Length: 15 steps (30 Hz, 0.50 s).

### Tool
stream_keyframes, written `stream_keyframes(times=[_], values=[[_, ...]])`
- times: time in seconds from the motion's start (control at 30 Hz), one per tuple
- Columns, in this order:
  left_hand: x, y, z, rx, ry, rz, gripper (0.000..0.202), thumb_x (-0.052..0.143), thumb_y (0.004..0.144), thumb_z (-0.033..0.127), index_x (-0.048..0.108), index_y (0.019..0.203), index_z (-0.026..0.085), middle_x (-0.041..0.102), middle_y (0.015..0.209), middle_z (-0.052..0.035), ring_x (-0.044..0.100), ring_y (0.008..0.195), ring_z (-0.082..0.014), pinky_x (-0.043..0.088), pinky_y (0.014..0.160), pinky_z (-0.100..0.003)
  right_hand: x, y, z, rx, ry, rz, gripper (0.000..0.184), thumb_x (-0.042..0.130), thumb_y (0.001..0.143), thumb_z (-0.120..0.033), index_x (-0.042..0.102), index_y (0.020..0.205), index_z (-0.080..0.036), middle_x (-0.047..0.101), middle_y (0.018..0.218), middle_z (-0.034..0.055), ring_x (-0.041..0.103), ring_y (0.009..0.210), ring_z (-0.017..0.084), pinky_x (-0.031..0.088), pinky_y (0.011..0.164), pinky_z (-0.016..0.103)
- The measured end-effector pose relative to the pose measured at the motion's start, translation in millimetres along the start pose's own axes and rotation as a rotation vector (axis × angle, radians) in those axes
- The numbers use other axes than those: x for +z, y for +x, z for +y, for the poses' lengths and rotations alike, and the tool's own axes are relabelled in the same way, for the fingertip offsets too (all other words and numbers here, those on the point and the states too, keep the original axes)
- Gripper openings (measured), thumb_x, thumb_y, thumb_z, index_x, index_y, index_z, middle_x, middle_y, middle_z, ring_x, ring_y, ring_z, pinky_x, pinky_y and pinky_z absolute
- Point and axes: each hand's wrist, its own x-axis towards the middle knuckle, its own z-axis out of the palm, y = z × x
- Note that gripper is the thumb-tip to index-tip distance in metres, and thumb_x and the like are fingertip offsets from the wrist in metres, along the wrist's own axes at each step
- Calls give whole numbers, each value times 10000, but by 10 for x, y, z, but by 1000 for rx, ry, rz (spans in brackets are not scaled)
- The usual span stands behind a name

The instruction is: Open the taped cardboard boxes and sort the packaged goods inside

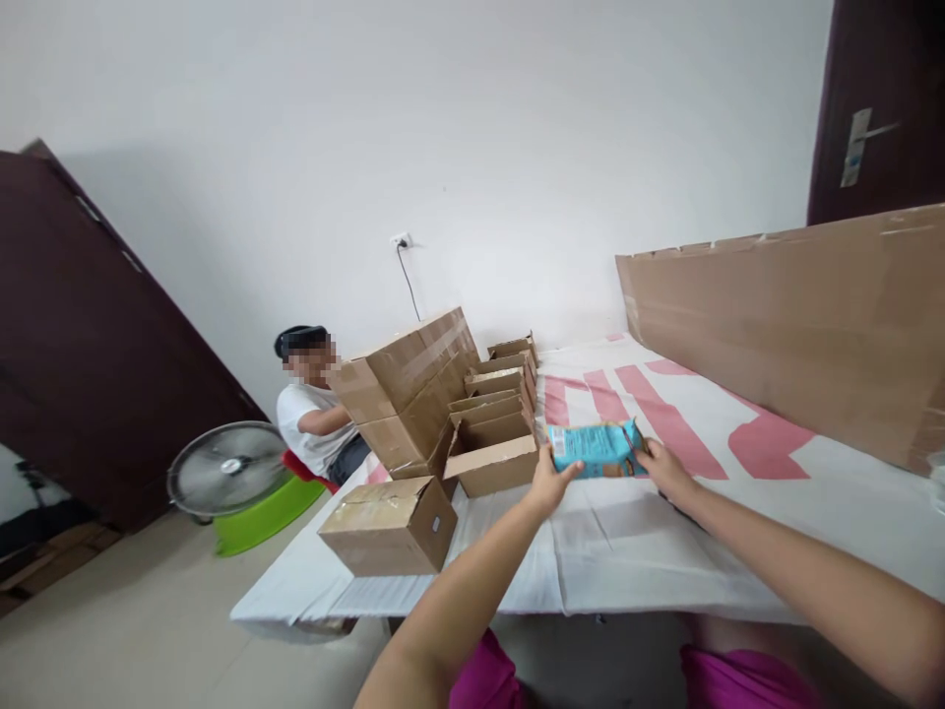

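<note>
A light-blue snack packet (597,446) with printed text and a barcode is held up over the table by both hands. My left hand (550,483) is closed on its left end, thumb along the lower edge. At the other end, my right hand (664,466) pinches the packet's right edge. Just left of the packet stands an open cardboard box (491,463), its flap facing me. Whether anything lies inside that box cannot be made out.
More open boxes (509,369) line up behind it. A closed carton (389,525) sits at the table's front left, near stacked cartons (413,384). A cardboard panel (783,325) borders the cloth-covered table (627,571) on the right. Another person (317,414) sits left beside a fan (230,466).
</note>
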Motion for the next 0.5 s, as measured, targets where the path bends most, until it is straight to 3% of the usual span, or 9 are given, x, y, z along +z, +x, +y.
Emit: stream_keyframes(times=[0.13,0.23,0.3,0.4,0.5], values=[[-331,-524,-432,-58,-1,7,570,837,639,326,557,1103,149,708,1085,-125,679,1002,-265,545,881,-384,368,-544,110,-77,37,-168,262,501,811,-358,607,1010,-225,722,932,51,667,891,238,531,781,378],[-709,-618,-575,-96,70,140,504,787,682,277,551,1112,163,712,1085,-123,683,1008,-272,538,903,-409,649,-730,71,-131,39,-289,407,520,791,-354,566,1177,-234,693,1137,80,658,978,229,536,785,366],[-973,-588,-606,-109,151,289,556,739,718,242,494,1214,182,665,1199,-134,632,1134,-286,489,987,-442,799,-794,41,-138,5,-328,423,528,775,-331,560,1187,-240,681,1160,90,653,970,224,531,796,376],[-1202,-563,-632,-126,287,532,776,676,755,220,275,1416,163,391,1492,-207,335,1430,-318,304,1155,-485,914,-857,24,-158,-69,-342,329,536,742,-289,613,1055,-225,689,1082,99,631,992,245,488,889,424],[-1110,-653,-697,-119,403,682,904,636,788,253,80,1484,94,101,1591,-261,76,1506,-331,187,1209,-487,909,-892,30,-210,-115,-361,227,529,732,-287,637,919,-216,690,1014,98,605,1017,263,452,935,437]])
